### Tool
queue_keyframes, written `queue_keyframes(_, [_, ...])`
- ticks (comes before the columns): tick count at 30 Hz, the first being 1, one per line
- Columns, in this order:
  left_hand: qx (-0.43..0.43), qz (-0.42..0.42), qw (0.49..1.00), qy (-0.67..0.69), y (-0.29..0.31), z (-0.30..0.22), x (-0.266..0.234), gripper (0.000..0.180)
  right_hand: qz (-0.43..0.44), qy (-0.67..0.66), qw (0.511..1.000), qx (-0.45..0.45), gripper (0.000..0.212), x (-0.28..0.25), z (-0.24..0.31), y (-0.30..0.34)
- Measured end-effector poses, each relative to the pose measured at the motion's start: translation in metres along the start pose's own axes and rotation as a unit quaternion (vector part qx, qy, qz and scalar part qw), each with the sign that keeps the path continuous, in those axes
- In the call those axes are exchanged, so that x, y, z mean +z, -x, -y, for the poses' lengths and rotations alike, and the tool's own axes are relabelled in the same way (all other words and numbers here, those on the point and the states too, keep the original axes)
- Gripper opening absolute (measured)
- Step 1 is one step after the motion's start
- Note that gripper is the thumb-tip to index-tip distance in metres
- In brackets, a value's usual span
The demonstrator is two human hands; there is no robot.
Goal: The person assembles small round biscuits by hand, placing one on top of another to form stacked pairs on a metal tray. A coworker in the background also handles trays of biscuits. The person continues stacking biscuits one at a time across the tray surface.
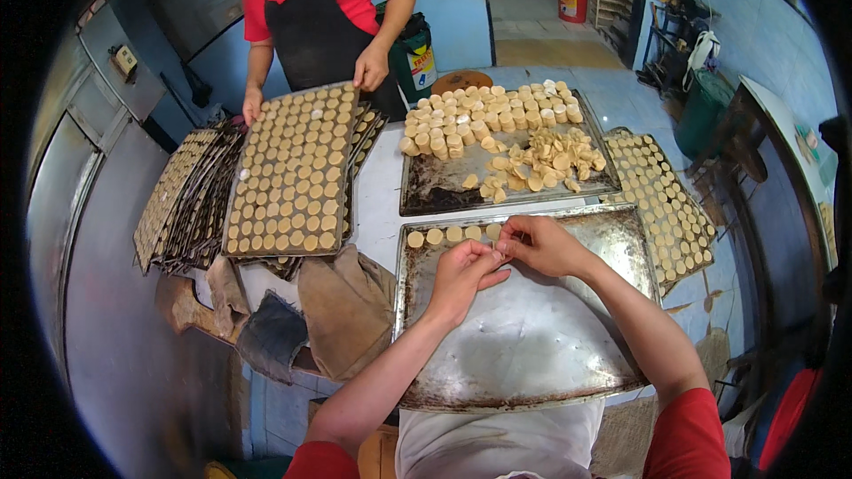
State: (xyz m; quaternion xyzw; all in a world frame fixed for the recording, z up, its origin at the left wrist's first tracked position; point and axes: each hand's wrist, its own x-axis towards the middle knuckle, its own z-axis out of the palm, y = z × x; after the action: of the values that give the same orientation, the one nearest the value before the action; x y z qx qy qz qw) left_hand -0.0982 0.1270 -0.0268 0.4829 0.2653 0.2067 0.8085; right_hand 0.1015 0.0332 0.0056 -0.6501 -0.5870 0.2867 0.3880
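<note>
My left hand (466, 280) and my right hand (543, 245) meet over the far edge of a worn metal baking tray (524, 337). Their fingertips are pinched together at one spot; what they hold between them is too small and too covered to make out. Just beyond the fingers, a short row of pale round dough discs (435, 236) lies along the tray's far left edge. Behind it stands a second tray (444, 196) with rows of stacked dough discs (488, 115) and a loose heap of thin discs (559, 160).
Opposite on the left, a person in a black apron (324, 44) grips a tray full of discs (293, 173). Piled filled trays (182, 200) lean beside it. Brown cloths (342, 310) hang at the table edge. More filled trays (666, 204) stand to the right.
</note>
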Motion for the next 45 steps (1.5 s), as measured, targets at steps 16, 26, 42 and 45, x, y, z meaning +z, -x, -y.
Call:
queue_keyframes(16, [0.017,0.039,0.999,-0.007,-0.012,0.009,0.039,0.013,-0.122,0.256,0.952,0.112,0.030,-0.045,-0.026,0.027])
queue_keyframes(26, [0.026,0.060,0.996,-0.055,-0.015,0.007,0.056,0.033,-0.137,0.179,0.969,0.104,0.026,-0.056,-0.031,0.044])
queue_keyframes(42, [0.188,-0.247,0.547,-0.777,-0.202,-0.099,-0.015,0.052,0.027,0.173,0.980,0.096,0.040,-0.034,0.036,0.137])
queue_keyframes(45, [0.190,-0.242,0.527,-0.792,-0.214,-0.094,-0.025,0.054,0.044,0.168,0.979,0.103,0.039,-0.030,0.032,0.152])
